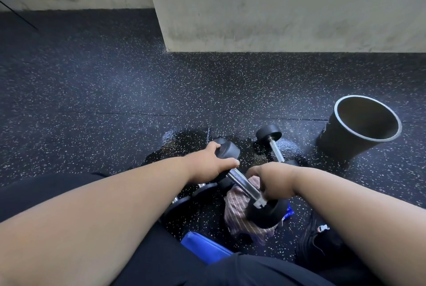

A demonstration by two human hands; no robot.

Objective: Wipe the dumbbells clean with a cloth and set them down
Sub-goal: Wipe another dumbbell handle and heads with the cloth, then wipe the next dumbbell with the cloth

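Floor: black rubber gym flooring (115, 92) flecked with white, glossy with a wet patch (177, 138) just beyond the hands.
Background: pale concrete wall (276, 4) whose corner juts toward the camera; a thin dark line runs across the far left.
Held dumbbell (242, 184): black round heads, knurled metal handle, lifted off the floor and tilted, far head up-left, near head down-right.
Left hand (207, 166): fingers curled over the far head, thumb lying along its near edge by the handle.
Right hand (274, 182): fingers wrapped round the lower end of the handle just above the near head; whether it also pinches the cloth cannot be told.
Cloth (239, 214): striped brownish rag, bunched under the handle and near head, touching both.
Second dumbbell (274, 145): lying on the floor to the right of the held one, far head clear, near head mostly hidden behind the right wrist.
More dumbbells (202, 190): dark heads and a chrome glint on the floor below the left wrist, largely covered by the arm.
Bucket (359, 129): black, standing at right near the second dumbbell, its open mouth facing the camera.
Near edge: blue pad (202, 246) between the knees, a blue wrapper (289, 213) beside the near head, black strap with a buckle (322, 229) at right.
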